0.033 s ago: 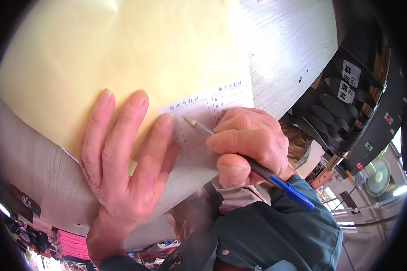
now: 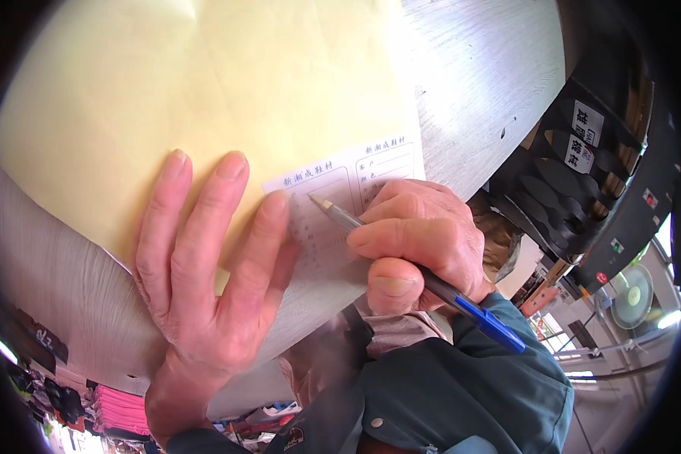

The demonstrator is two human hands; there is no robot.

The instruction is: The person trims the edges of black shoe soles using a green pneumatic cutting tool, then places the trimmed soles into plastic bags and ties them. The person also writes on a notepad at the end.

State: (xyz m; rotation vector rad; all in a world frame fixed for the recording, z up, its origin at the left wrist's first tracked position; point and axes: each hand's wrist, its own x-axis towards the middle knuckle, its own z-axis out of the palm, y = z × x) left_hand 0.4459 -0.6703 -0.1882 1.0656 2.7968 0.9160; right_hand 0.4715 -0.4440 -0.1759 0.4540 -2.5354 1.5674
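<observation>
My right hand [image 2: 424, 246] grips a ballpoint pen [image 2: 446, 291] with a clear-and-dark barrel and a blue cap on its rear end. The pen's tip rests at or just above a white printed label sheet [image 2: 329, 185], which has ruled boxes. Part of that sheet is covered by my right hand. My left hand [image 2: 219, 265] lies flat with fingers spread, its index fingertip at the label sheet's left edge and the other fingers over a large yellow paper [image 2: 204, 83]. The label sheet lies on the near right corner of the yellow paper and reaches past it.
A pale wood-grain table [image 2: 484, 83] is under the papers, its curved edge on the right. Beyond stands a black machine-like unit [image 2: 560, 181] with dark sole-shaped pieces and white stickers. Further off are a fan [image 2: 632, 295] and a pink stack [image 2: 121, 411] at lower left.
The pen and my right hand have shifted very slightly to the right. My left hand and the papers stay in place.
</observation>
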